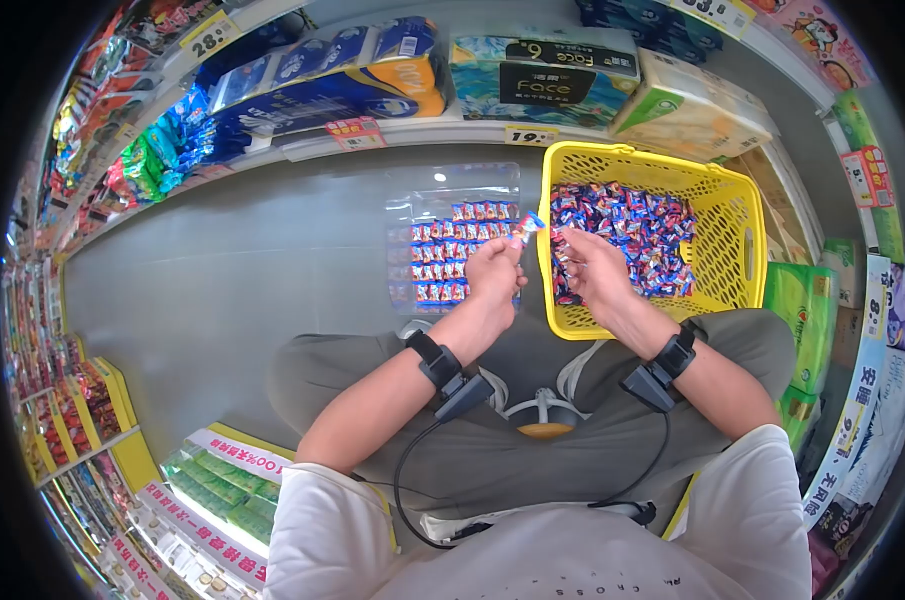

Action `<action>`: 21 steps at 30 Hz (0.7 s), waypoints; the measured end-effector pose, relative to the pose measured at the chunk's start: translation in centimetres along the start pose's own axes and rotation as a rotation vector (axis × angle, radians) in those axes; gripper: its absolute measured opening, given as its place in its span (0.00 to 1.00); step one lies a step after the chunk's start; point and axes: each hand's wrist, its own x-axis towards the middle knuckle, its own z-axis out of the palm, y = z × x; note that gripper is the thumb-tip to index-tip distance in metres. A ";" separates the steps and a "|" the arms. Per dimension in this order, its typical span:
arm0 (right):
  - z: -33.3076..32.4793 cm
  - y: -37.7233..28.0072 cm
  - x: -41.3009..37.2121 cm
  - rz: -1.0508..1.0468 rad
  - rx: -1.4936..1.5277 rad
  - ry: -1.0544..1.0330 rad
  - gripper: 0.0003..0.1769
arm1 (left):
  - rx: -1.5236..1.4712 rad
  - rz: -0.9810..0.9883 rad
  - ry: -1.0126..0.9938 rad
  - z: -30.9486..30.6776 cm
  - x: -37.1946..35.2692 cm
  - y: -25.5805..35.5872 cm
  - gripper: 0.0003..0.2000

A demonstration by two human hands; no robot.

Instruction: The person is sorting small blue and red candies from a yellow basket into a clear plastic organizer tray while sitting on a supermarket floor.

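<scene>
A clear plastic tray (pixel 434 183) lies on the grey floor with rows of small blue and red wrapped candies (pixel 440 270) in it. To its right stands a yellow basket (pixel 729 255) holding a heap of similar candies (pixel 627 222). My left hand (pixel 494 270) is over the tray's right side, its fingers closed on a wrapped candy (pixel 528 226) that sticks up from the fingertips. My right hand (pixel 594 268) is over the basket's left side with its fingers bent together; whatever they may hold is too small to make out.
Shelves with tissue packs (pixel 542 80) and blue paper packs (pixel 332 80) run along the far side. Snack bags (pixel 167 150) hang at the left. Green packs (pixel 800 320) stand right of the basket. My crossed legs (pixel 372 390) are just below the tray and basket.
</scene>
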 end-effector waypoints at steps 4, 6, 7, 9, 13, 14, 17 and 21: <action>-0.4 0.1 0.5 0.058 0.066 0.015 0.08 | 0.004 0.026 0.143 -1.0 4.1 0.8 0.06; -0.2 -0.2 0.2 0.086 0.051 -0.006 0.07 | -0.007 0.047 0.211 -2.1 6.8 1.1 0.06; -0.4 -0.6 -0.2 0.086 0.052 -0.008 0.07 | -0.036 0.057 0.271 -2.7 8.5 0.9 0.07; -0.1 -0.4 -0.3 0.079 0.057 -0.030 0.06 | -0.048 0.035 0.332 -4.7 13.2 0.2 0.07; -0.5 0.0 0.1 0.124 0.032 -0.012 0.06 | -0.251 0.028 0.516 -5.8 18.4 -0.9 0.06; -0.9 0.3 0.3 0.147 0.055 -0.009 0.05 | -0.218 0.047 0.486 -5.7 18.6 -1.0 0.05; -1.3 0.8 0.5 0.154 0.085 -0.026 0.05 | -0.157 0.018 0.436 -5.7 20.6 -2.7 0.04; -0.5 0.6 0.0 0.153 0.048 -0.004 0.06 | 0.371 0.066 0.360 -8.7 27.6 -6.9 0.09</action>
